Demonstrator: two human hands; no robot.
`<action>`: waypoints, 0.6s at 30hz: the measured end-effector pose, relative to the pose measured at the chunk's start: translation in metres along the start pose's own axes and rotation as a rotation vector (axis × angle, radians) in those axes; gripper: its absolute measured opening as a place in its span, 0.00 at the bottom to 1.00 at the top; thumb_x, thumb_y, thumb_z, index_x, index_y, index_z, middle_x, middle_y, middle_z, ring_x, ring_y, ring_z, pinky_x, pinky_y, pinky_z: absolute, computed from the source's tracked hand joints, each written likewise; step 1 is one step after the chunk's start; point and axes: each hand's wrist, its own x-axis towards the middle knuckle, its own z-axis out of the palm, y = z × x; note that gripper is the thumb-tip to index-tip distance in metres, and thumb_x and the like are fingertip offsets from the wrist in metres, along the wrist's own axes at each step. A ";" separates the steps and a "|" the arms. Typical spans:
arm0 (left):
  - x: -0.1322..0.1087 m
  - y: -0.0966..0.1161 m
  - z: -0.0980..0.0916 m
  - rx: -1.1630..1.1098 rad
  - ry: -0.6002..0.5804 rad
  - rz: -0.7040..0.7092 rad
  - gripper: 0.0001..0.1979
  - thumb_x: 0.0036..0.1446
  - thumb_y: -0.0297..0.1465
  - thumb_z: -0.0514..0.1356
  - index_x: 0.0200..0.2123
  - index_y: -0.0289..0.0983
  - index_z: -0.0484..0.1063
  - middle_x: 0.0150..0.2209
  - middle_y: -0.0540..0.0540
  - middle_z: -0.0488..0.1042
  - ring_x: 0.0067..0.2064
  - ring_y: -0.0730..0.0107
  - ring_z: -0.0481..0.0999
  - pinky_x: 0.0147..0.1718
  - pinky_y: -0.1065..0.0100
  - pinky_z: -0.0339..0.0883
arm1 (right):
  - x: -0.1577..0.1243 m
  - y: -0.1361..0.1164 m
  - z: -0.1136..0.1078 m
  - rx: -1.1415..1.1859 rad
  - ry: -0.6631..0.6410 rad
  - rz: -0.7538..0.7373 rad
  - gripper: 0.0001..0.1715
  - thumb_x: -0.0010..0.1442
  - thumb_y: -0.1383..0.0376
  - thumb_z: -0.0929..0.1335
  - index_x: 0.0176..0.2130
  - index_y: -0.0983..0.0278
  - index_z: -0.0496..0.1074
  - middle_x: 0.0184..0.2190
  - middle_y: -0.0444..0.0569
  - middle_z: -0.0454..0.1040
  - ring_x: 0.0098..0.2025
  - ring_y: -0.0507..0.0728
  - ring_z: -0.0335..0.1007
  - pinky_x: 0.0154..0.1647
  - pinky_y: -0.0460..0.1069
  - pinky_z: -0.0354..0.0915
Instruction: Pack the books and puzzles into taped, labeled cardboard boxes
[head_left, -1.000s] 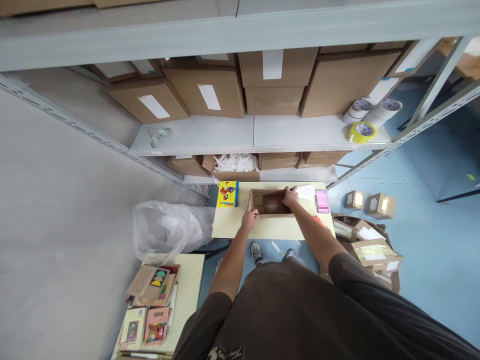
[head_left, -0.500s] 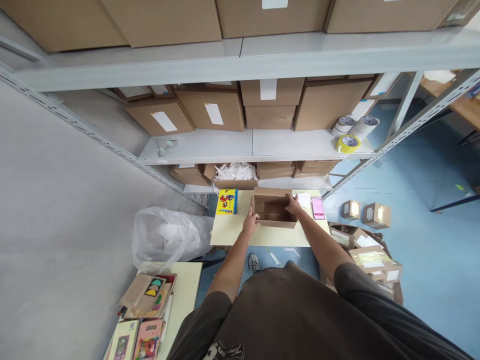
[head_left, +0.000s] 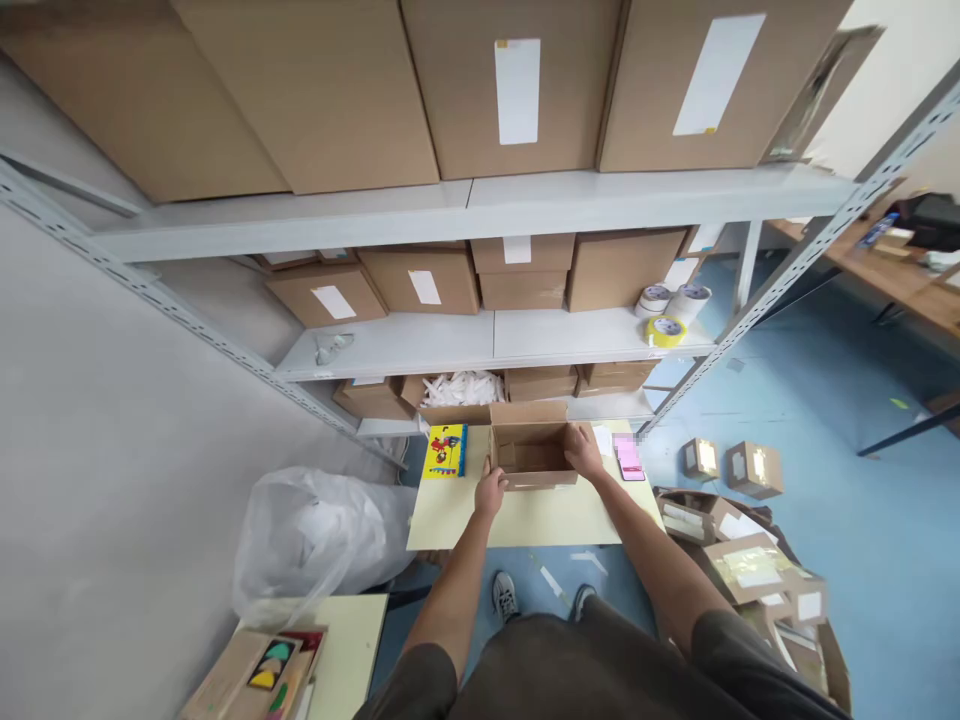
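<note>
An open cardboard box [head_left: 534, 455] stands on the pale yellow table, its hollow inside facing up and its back flap raised. My left hand [head_left: 491, 488] grips its near left corner, thumb over the edge. On the other end, my right hand [head_left: 582, 452] is closed around the right wall. A yellow picture book [head_left: 445, 452] lies to the left of the box. To the right are a white paper [head_left: 603, 440] and a pink-screened phone [head_left: 628, 458].
Shelves [head_left: 420, 345] with cartons rise behind the table [head_left: 540, 522]. Tape rolls [head_left: 665, 331] sit on the middle shelf, and a carton of white filler [head_left: 463, 388] is below. A plastic bag [head_left: 330, 535] stands at left; used boxes [head_left: 750, 567] are heaped at right.
My view has tilted upward, so the shelves and table appear lower. The right hand now wraps further over the box's right wall. Both hands stay on the box.
</note>
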 end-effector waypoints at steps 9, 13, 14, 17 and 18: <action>0.039 0.052 -0.005 -0.002 0.150 0.076 0.32 0.63 0.28 0.65 0.70 0.39 0.69 0.80 0.32 0.49 0.80 0.41 0.50 0.73 0.43 0.55 | -0.035 0.003 -0.019 0.155 0.116 -0.033 0.39 0.60 0.63 0.68 0.69 0.59 0.69 0.73 0.58 0.66 0.73 0.68 0.66 0.72 0.65 0.66; 0.012 0.050 -0.013 -0.052 0.275 0.155 0.27 0.67 0.28 0.59 0.68 0.38 0.72 0.78 0.36 0.58 0.80 0.49 0.52 0.75 0.47 0.54 | -0.031 -0.012 -0.021 0.203 0.117 -0.129 0.37 0.61 0.63 0.67 0.67 0.61 0.70 0.71 0.58 0.69 0.73 0.67 0.65 0.74 0.67 0.63; 0.002 0.047 -0.017 -0.067 0.296 0.143 0.27 0.68 0.29 0.58 0.69 0.39 0.72 0.77 0.37 0.59 0.79 0.51 0.54 0.76 0.49 0.54 | -0.029 -0.019 -0.020 0.217 0.106 -0.153 0.36 0.61 0.62 0.67 0.67 0.61 0.70 0.70 0.59 0.70 0.74 0.67 0.64 0.74 0.67 0.63; -0.028 0.030 -0.029 -0.113 0.362 0.032 0.26 0.69 0.32 0.58 0.69 0.41 0.72 0.76 0.40 0.61 0.79 0.56 0.56 0.77 0.52 0.53 | -0.022 -0.041 -0.010 0.251 0.037 -0.203 0.34 0.63 0.60 0.67 0.67 0.62 0.70 0.70 0.61 0.70 0.74 0.68 0.63 0.75 0.67 0.61; -0.038 0.021 -0.033 -0.135 0.388 -0.016 0.25 0.70 0.32 0.58 0.69 0.41 0.72 0.76 0.40 0.62 0.78 0.57 0.56 0.77 0.53 0.53 | -0.021 -0.049 -0.005 0.261 0.004 -0.209 0.34 0.64 0.59 0.67 0.67 0.62 0.70 0.70 0.61 0.70 0.75 0.68 0.63 0.75 0.67 0.61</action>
